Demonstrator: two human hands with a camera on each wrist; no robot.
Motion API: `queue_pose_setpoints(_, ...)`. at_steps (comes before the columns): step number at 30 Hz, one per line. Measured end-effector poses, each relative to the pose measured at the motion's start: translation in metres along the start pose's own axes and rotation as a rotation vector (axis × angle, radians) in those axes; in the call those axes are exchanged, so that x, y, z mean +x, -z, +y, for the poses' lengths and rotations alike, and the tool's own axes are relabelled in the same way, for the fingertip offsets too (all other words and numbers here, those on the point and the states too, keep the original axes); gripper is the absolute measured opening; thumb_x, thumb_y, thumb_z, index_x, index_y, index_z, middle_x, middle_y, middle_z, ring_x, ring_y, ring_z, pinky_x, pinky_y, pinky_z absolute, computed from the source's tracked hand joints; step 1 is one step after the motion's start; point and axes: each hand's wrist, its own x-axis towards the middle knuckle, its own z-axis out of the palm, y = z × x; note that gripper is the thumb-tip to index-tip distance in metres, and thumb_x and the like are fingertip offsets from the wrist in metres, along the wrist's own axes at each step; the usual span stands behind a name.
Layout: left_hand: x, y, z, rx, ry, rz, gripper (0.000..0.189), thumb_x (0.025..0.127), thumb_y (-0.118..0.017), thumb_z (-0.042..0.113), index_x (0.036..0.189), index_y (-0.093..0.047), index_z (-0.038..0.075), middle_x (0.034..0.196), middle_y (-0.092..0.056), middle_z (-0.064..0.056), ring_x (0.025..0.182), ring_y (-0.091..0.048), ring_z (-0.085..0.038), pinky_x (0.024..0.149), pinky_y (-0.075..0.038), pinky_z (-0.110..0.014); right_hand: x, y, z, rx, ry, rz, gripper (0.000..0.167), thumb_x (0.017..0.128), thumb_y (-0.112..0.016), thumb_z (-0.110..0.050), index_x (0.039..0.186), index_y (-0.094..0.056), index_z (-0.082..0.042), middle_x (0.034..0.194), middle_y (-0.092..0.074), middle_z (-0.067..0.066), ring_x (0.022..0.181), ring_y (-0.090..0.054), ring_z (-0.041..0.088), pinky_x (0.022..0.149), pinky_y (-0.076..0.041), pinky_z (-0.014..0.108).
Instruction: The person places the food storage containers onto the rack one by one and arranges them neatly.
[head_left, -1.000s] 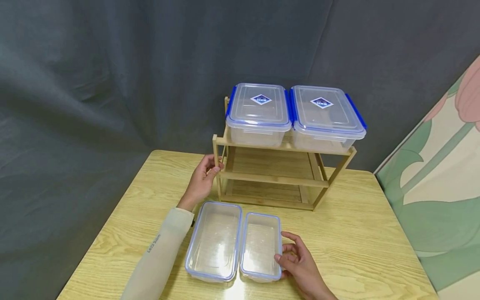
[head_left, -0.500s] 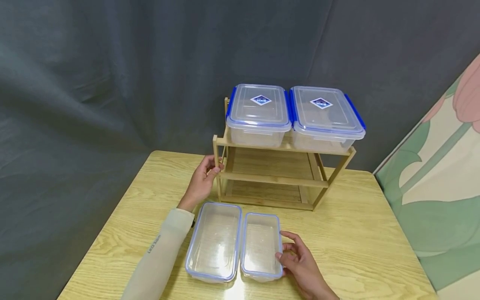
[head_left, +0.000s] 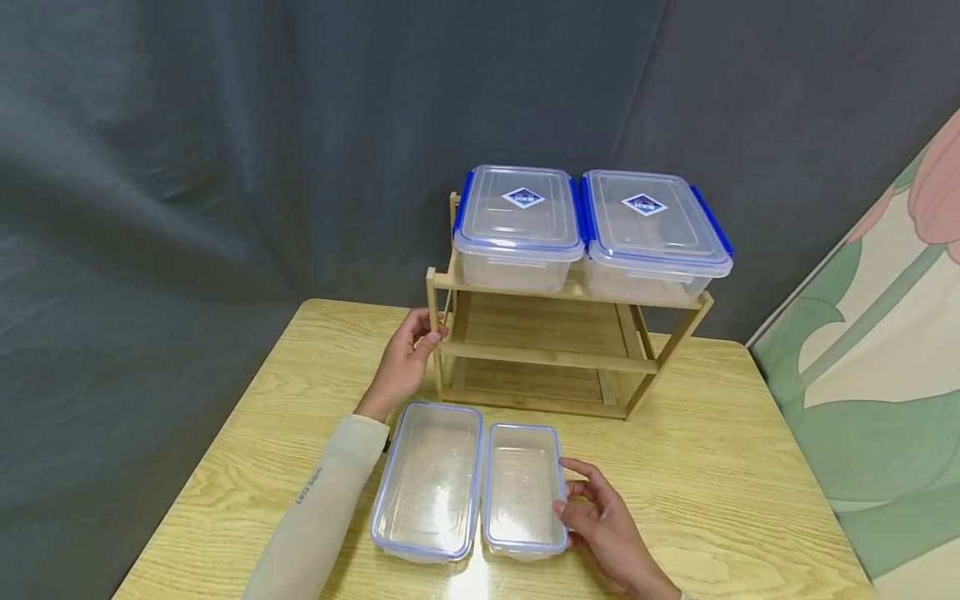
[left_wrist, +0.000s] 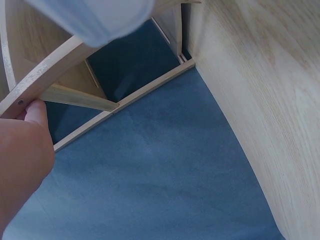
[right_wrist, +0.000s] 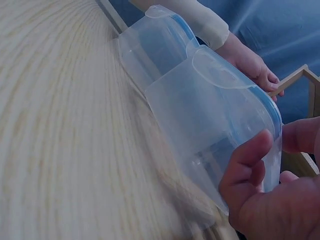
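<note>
At the left of the wooden rack, my left hand grips the front upright, thumb in front and fingers behind it. The left wrist view shows the same hand against the wooden bar. Two clear plastic food containers with blue rims lie side by side on the table: a larger one on the left and a smaller one on the right. My right hand holds the smaller container by its right edge, thumb over the rim and fingers along the side. In the right wrist view, its fingers curl at the container's wall.
Two lidded food containers with blue clips, a left one and a right one, stand on the rack's top shelf. Below is the middle shelf. A dark curtain hangs behind the wooden table; a flower-patterned cloth is at right.
The smaller container's near end has shifted slightly to the right and away from me, along with my right hand. My left hand stays on the rack.
</note>
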Motion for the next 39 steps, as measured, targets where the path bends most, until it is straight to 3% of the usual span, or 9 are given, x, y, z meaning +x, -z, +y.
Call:
queue_pose_setpoints(19, -0.001, 0.001, 0.002, 0.01, 0.01, 0.002, 0.029, 0.111, -0.052, 0.013, 0.138, -0.056, 0.002, 0.123, -0.068, -0.017, 0.121, -0.063, -0.029, 0.109, -0.051, -0.053, 0.001, 0.003, -0.009, 0.039, 0.132, -0.049, 0.061, 0.099, -0.065, 0.005, 0.153, -0.037, 0.001, 0.117, -0.049, 0.012, 0.081, -0.067, 0.006, 0.06, -0.057, 0.023)
queue_pose_setpoints(29, -0.002, 0.001, 0.001, 0.021, 0.011, -0.006, 0.03, 0.112, -0.051, 0.013, 0.14, -0.054, 0.001, 0.124, -0.068, -0.019, 0.12, -0.064, -0.03, 0.107, -0.051, -0.054, 0.005, 0.003, -0.018, 0.057, 0.162, -0.075, 0.058, 0.099, -0.062, 0.008, 0.151, -0.038, 0.003, 0.116, -0.049, 0.01, 0.084, -0.071, 0.01, 0.063, -0.063, 0.03)
queue_pose_setpoints(39, -0.001, 0.001, 0.001, 0.007, 0.01, -0.011, 0.03, 0.111, -0.051, 0.012, 0.139, -0.055, 0.002, 0.124, -0.067, -0.016, 0.124, -0.063, -0.03, 0.111, -0.05, -0.055, 0.007, 0.003, -0.027, 0.074, 0.198, -0.084, 0.056, 0.099, -0.061, 0.01, 0.15, -0.041, 0.003, 0.117, -0.051, 0.009, 0.085, -0.07, 0.008, 0.063, -0.062, 0.026)
